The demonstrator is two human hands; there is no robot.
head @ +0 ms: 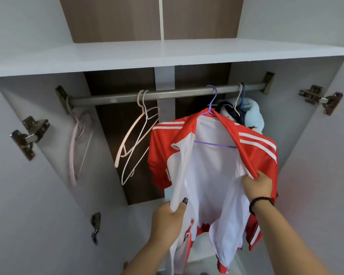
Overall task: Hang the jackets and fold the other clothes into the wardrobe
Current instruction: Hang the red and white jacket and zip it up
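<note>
— Head view, nearest first: what have I got in my hands?

— My left hand [168,213] is curled tight on the white front edge of the red jacket [211,171], thumb over the cloth, low at the left opening. My right hand [256,184] pinches the other front edge higher up, where the red outer side meets the white lining, fingers folded round the fabric. A dark bead bracelet [260,203] sits on that wrist. Between the two hands the jacket is spread open, lining toward me.

— And where is the jacket?

— On one purple hanger [213,108], hooked over the steel rail [167,94] inside the wardrobe [38,185], right of centre.

— Count the rest for me.

— Two bare pale hangers [136,135] close together left of the jacket, and pink ones [77,139] bunched at the far left end; I cannot tell how many. Behind the jacket, two more hooks on the rail carry a dark garment [229,114] and a light blue one [253,114], touching each other. One white shelf [167,56] above the rail. Three door hinges [30,135] show.
</note>
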